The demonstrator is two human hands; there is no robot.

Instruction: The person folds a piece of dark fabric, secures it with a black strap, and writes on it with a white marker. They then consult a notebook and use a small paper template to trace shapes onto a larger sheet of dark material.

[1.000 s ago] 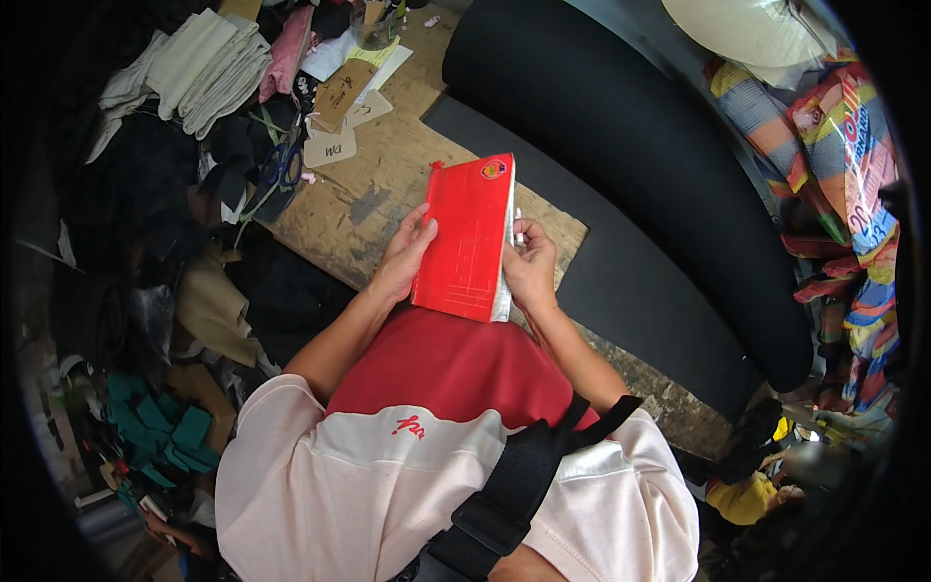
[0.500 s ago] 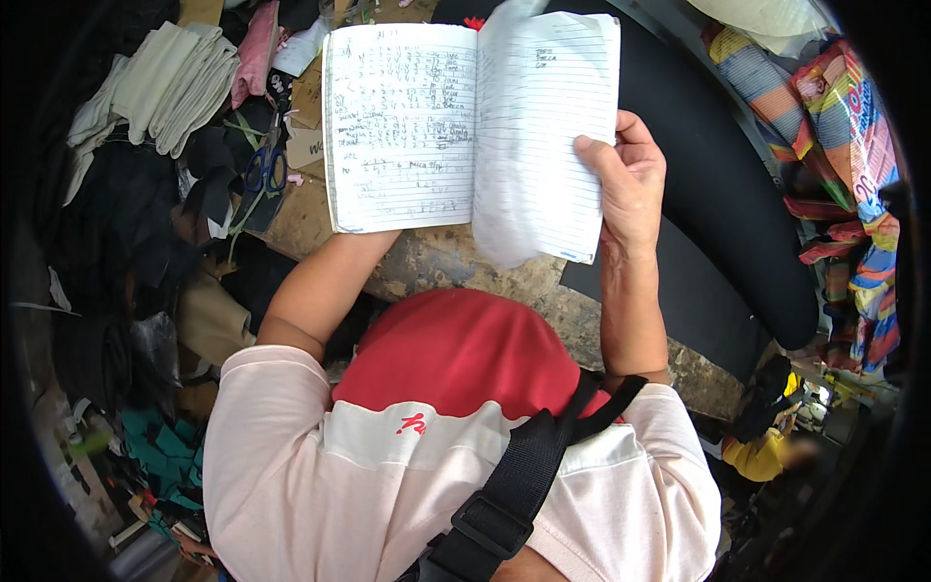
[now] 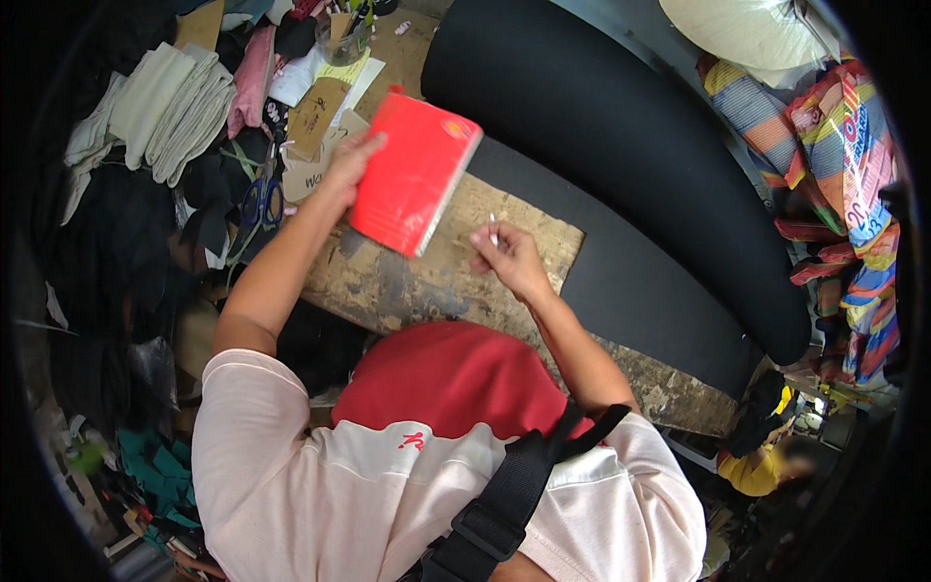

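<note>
A closed notebook with a red cover (image 3: 412,175) is tilted above the worn wooden table (image 3: 388,291). My left hand (image 3: 351,165) grips it by its left edge, thumb on the cover and the other fingers hidden beneath. To the right of the notebook, my right hand (image 3: 511,260) is closed in a pinch, apart from the book. Between its fingertips shows a short, thin white stick (image 3: 493,231), too small for me to tell its kind.
A big roll of black fabric (image 3: 621,126) lies across the back right, its loose end (image 3: 659,291) spread over the table. Blue-handled scissors (image 3: 262,202), cardboard pieces (image 3: 318,116), a cup of pens (image 3: 341,44) and folded pale cloth (image 3: 175,107) crowd the left.
The notebook was spread open in both hands; now it is closed, cover up, and tilted. My right hand has let go of its page and moved left and down, with a white stick showing.
</note>
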